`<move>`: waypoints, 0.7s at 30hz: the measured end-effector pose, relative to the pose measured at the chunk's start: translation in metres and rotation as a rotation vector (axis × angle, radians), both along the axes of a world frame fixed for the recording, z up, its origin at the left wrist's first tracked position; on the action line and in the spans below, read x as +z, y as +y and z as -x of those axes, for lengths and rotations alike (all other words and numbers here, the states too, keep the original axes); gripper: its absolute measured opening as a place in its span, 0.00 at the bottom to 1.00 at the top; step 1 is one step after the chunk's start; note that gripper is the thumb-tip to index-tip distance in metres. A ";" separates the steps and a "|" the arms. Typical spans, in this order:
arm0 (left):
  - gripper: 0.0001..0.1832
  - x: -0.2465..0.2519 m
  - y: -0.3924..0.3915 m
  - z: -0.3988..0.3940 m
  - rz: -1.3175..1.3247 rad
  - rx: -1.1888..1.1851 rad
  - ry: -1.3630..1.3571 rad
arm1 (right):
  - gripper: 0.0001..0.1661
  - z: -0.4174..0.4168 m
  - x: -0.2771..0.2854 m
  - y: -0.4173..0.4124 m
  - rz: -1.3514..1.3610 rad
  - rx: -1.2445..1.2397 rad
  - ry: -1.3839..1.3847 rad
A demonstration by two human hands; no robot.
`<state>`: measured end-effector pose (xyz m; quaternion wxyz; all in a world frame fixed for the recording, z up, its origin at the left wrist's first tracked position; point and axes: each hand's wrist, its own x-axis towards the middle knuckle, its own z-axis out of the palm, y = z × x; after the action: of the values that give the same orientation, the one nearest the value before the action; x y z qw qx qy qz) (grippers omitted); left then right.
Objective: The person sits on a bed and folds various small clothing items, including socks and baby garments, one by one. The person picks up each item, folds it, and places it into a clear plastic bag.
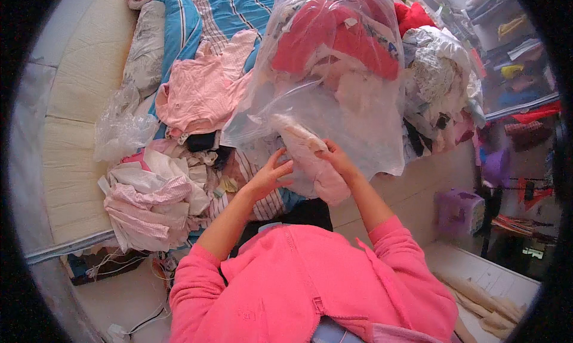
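Note:
A rolled or folded pale pink garment (pixel 313 164) is gripped at its right side by my right hand (pixel 338 159). Just left of it, my left hand (pixel 271 175) has its fingers spread and holds nothing. Behind the garment lies a large clear plastic bag (pixel 376 150), its mouth towards me, with red and pale clothing (pixel 331 38) inside. A pink long-sleeved top (pixel 194 92) is spread to the left of the bag. Nearer me on the left is a heap of pink striped and white clothes (pixel 147 195).
A blue striped quilt (pixel 241 2) lies under the clothes on the bed. A crumpled clear plastic bag (pixel 123 123) rests by the cream mattress or pad (pixel 76 164). White and lacy clothes (pixel 434 65) are piled right of the large bag. A purple plastic container (pixel 461 211) stands at the right.

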<state>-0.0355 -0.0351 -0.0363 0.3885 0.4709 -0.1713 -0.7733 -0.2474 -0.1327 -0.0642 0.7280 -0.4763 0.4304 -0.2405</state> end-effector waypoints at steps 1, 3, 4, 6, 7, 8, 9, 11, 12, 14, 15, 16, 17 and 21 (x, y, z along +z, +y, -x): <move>0.40 0.002 -0.001 0.000 0.047 0.002 0.024 | 0.23 0.005 0.007 -0.001 -0.063 -0.017 -0.034; 0.40 -0.001 0.005 -0.005 0.070 0.034 0.072 | 0.27 0.012 0.027 -0.002 -0.179 -0.043 -0.180; 0.40 -0.002 0.007 -0.008 0.083 0.047 0.098 | 0.29 0.018 0.040 0.000 -0.233 -0.055 -0.289; 0.40 0.003 0.013 -0.012 0.105 0.054 0.123 | 0.36 0.033 0.051 0.006 -0.313 -0.082 -0.380; 0.40 0.007 0.015 -0.012 0.114 0.057 0.136 | 0.37 0.038 0.054 0.009 -0.353 -0.109 -0.439; 0.40 0.010 0.015 -0.008 0.149 0.055 0.172 | 0.37 0.041 0.057 0.011 -0.394 -0.136 -0.497; 0.40 0.019 0.015 -0.003 0.182 0.053 0.205 | 0.37 0.043 0.061 0.015 -0.437 -0.163 -0.558; 0.41 0.030 0.013 0.005 0.229 0.059 0.242 | 0.38 0.041 0.066 0.020 -0.469 -0.182 -0.550; 0.41 0.035 0.011 0.007 0.244 0.063 0.246 | 0.38 0.039 0.068 0.020 -0.429 -0.174 -0.536; 0.42 0.045 0.013 0.010 0.257 0.084 0.245 | 0.39 0.034 0.072 0.019 -0.296 -0.138 -0.490; 0.42 0.052 0.014 0.011 0.258 0.101 0.239 | 0.41 0.030 0.075 0.017 -0.199 -0.108 -0.462; 0.42 0.054 0.016 0.011 0.253 0.122 0.229 | 0.39 0.020 0.086 0.020 -0.010 0.020 -0.306; 0.40 0.049 0.016 0.010 0.260 0.135 0.390 | 0.38 0.010 0.101 0.027 0.179 0.147 -0.148; 0.34 0.058 0.027 0.007 0.221 0.205 0.677 | 0.32 -0.038 0.116 0.071 0.826 0.532 0.223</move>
<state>-0.0429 -0.0083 0.0221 0.5473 0.1583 -0.0674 -0.8191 -0.2094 -0.0616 0.0514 0.4643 -0.8407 0.2381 -0.1447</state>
